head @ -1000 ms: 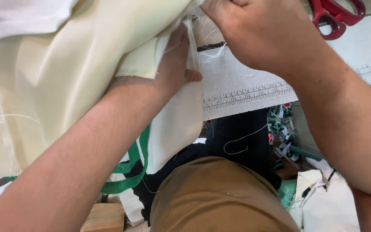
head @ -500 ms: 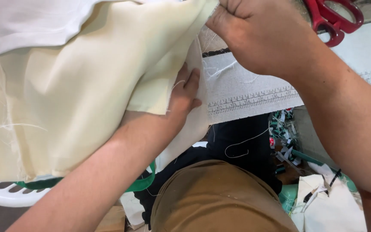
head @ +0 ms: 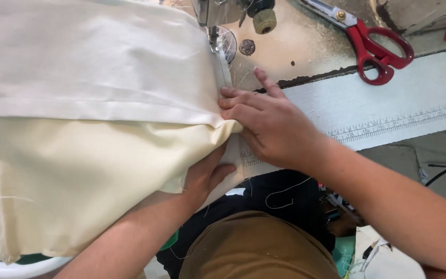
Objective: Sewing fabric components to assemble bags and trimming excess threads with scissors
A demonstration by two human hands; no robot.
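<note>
- The right hand [head: 272,129] lies flat, palm down, on the bench [head: 305,49]; its fingertips press the folded edge of the cream cloth [head: 94,175] just in front of the sewing machine foot [head: 217,39]; it grips nothing, only pins the cloth down
- The left hand [head: 205,175] reaches under the cream cloth from below; the thumb shows at the edge and the fingers are hidden beneath, so it seems to pinch the cloth, though the hold cannot be seen clearly
- The white cloth [head: 89,62] lies over the upper part of the cream cloth; its hemmed edge runs across toward the machine foot
- The red scissors [head: 375,44] rest on the bench, well apart from both hands, blades shut
- A white ruler strip [head: 398,108] lies under the right wrist and runs off to the right
- A white basket rim [head: 11,268] shows at the lower left; what it holds is covered by the cream cloth
</note>
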